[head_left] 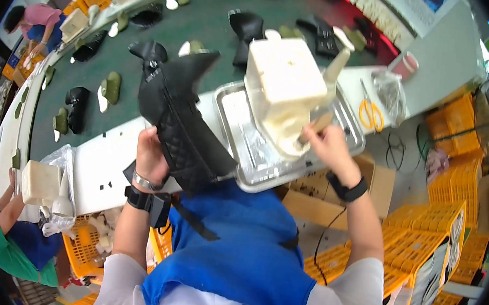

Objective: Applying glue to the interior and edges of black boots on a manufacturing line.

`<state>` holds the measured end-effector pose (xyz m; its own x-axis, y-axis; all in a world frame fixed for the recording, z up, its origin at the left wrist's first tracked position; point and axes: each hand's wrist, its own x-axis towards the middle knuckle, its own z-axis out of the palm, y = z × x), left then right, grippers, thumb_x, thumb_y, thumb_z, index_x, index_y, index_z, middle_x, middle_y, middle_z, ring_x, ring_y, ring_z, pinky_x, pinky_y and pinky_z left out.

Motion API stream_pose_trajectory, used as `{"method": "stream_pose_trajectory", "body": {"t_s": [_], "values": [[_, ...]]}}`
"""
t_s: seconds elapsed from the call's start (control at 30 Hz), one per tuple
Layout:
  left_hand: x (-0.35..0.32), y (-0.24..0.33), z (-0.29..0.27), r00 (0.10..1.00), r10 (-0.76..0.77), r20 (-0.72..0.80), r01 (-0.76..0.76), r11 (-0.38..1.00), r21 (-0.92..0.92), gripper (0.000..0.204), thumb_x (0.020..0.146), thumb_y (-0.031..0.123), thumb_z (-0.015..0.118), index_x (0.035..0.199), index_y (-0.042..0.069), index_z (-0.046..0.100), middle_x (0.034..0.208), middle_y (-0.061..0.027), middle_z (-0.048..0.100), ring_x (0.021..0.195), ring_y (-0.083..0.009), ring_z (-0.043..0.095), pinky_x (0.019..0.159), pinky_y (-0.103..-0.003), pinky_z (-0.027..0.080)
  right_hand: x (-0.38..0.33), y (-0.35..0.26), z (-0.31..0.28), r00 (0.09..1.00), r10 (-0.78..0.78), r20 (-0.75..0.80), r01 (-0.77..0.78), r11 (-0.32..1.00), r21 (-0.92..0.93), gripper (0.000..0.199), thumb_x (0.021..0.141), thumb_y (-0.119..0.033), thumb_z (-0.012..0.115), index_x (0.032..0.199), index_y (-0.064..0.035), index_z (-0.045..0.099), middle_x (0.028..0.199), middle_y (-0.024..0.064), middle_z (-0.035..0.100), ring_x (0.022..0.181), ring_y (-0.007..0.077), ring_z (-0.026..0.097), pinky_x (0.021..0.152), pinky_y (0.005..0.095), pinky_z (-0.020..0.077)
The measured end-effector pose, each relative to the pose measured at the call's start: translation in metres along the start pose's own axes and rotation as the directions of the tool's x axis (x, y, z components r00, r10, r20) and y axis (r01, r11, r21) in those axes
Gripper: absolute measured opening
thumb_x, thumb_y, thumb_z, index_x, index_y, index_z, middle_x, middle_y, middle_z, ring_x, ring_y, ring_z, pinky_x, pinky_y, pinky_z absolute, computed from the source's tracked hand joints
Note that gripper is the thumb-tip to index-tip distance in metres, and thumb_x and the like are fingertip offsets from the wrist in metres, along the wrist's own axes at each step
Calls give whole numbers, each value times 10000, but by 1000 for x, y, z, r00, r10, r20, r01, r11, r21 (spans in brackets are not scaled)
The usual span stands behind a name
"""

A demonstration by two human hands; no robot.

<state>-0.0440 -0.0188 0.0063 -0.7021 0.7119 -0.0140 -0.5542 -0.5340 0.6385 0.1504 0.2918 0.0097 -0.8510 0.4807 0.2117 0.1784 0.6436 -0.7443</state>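
My left hand [152, 158] is closed on the shaft of a black boot with a quilted panel [183, 146]. Two toe-like ends stick out at its top, so it may be a pair held together; I cannot tell. Between the fingers of my right hand [334, 149] is a brush with a wooden handle [320, 123]. Its lower end reaches the round mouth of a cream plastic pot [287, 80], and the bristles are hidden. The pot stands in a shiny metal tray [253, 184] on the white bench [99, 165].
Scissors with orange handles [370, 114], a clear plastic bag [388, 93] and a pink cup [406, 65] are right of the tray. Beyond, a green conveyor [127, 85] carries black boots and olive-and-white pieces. Yellow crates [419, 228] and a cardboard box [315, 209] stand lower right. Two people work leftward.
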Motion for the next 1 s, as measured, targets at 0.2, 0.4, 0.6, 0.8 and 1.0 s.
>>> {"method": "stream_pose_trajectory", "body": {"t_s": [0.2, 0.4, 0.6, 0.8, 1.0], "values": [[12, -4, 4, 977, -207, 48, 207, 978, 10, 550, 806, 343, 617, 1215, 19, 443, 1165, -121, 540, 1051, -237, 534, 929, -374, 416, -5, -5, 3, 986, -24, 168, 40, 995, -91, 263, 757, -181, 620, 648, 55, 580, 557, 209, 533, 548, 355, 554, 504, 366, 433], [31, 15, -4, 911, -353, 211, 261, 892, 368, 795, 683, 517, 683, 1238, 22, 404, 1129, -103, 552, 1013, -190, 552, 881, -333, 447, -6, 4, -25, 981, 62, 184, -70, 997, 35, 212, 769, -160, 614, 730, 48, 614, 588, 129, 593, 529, 199, 574, 515, 298, 442], [37, -3, -10, 781, -526, 336, 345, 813, 469, 958, 625, 592, 685, 1292, 8, 324, 1214, -101, 493, 1109, -194, 481, 952, -338, 385, -5, 19, -47, 919, 349, 183, -394, 840, 374, 198, 839, -205, 577, 855, -14, 626, 602, -15, 543, 494, 33, 453, 433, 174, 344], [34, -48, -25, 728, -583, 361, 474, 808, 350, 899, 645, 561, 654, 1283, 3, 354, 1241, -111, 477, 1122, -188, 471, 975, -341, 363, 12, 25, -43, 890, 439, 127, -309, 373, 875, 254, 896, -273, 513, 986, -45, 583, 646, -15, 523, 491, 43, 425, 415, 180, 298], [33, -93, -44, 672, -543, 503, 577, 810, 103, 509, 818, 278, 525, 1244, 18, 424, 1225, -98, 492, 1116, -165, 469, 986, -307, 344, 28, -51, -29, 962, 249, 114, -217, 436, 874, 222, 895, -236, 513, 947, -32, 586, 653, -30, 516, 506, 35, 397, 451, 166, 309]]}}
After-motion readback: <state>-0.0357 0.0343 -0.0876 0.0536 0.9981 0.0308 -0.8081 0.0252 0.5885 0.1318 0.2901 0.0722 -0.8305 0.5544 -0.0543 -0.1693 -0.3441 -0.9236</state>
